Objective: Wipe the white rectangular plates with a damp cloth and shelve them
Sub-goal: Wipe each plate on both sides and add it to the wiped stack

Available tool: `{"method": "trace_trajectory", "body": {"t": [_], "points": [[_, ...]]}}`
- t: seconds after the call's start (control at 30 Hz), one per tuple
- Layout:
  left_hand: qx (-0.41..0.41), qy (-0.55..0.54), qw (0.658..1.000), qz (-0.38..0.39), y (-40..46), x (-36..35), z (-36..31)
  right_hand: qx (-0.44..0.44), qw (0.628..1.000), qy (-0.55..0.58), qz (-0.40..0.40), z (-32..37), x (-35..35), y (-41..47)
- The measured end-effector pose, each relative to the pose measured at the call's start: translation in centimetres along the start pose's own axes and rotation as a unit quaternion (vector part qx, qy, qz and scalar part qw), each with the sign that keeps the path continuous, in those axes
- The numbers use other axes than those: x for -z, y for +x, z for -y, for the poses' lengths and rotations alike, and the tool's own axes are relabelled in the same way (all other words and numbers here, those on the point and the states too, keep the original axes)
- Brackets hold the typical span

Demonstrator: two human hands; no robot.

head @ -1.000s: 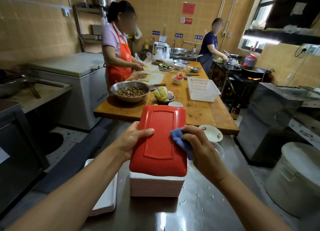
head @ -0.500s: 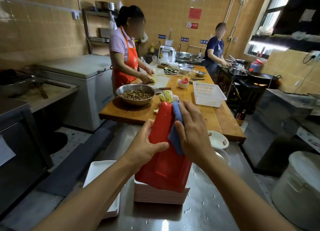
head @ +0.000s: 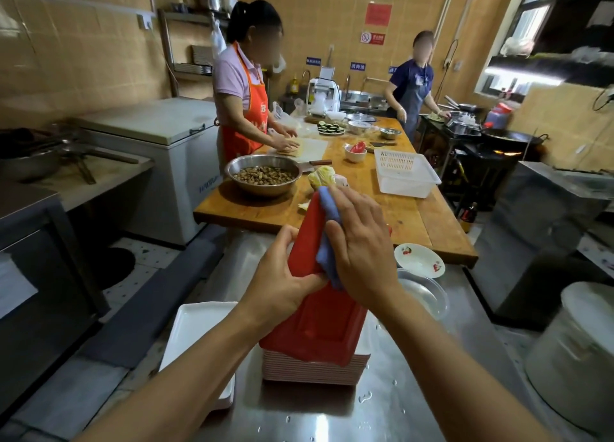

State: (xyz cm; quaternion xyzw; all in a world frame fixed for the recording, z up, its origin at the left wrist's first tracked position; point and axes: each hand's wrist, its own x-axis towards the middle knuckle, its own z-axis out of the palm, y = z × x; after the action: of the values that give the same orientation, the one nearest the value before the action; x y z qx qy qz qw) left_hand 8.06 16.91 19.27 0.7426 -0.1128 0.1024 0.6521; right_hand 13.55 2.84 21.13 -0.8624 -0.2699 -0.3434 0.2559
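Red-backed rectangular plate (head: 319,322) tilted up on the plate stack (head: 315,370).
Left hand (head: 282,285) grips its edge, fingers curled; right hand (head: 358,249) presses blue cloth (head: 327,242) flat, fingers straight, slightly apart.

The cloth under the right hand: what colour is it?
Blue. The cloth shows best in the head view, pressed by the right hand against the red plate.

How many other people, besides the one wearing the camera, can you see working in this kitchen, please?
2. A person in an orange apron stands at the left side of the wooden table; a person in dark blue stands beyond its far end, near the wok.
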Motion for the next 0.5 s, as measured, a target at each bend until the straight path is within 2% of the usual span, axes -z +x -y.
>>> {"method": "trace_trajectory", "body": {"t": [0.2,0.4,0.5], "points": [[-0.007,-0.034,0.999,-0.022,0.3,-0.7,-0.4,-0.17,0.977,0.123,-0.032,-1.5,0.9,-1.7],[-0.027,-0.1,0.991,-0.089,1.1,-1.8,-0.5,-0.261,0.948,0.181,-0.025,0.7,0.9,-5.2],[-0.037,-0.14,0.984,-0.099,1.5,-2.1,-0.3,-0.289,0.917,0.271,-0.043,0.6,1.0,-6.7]]}}
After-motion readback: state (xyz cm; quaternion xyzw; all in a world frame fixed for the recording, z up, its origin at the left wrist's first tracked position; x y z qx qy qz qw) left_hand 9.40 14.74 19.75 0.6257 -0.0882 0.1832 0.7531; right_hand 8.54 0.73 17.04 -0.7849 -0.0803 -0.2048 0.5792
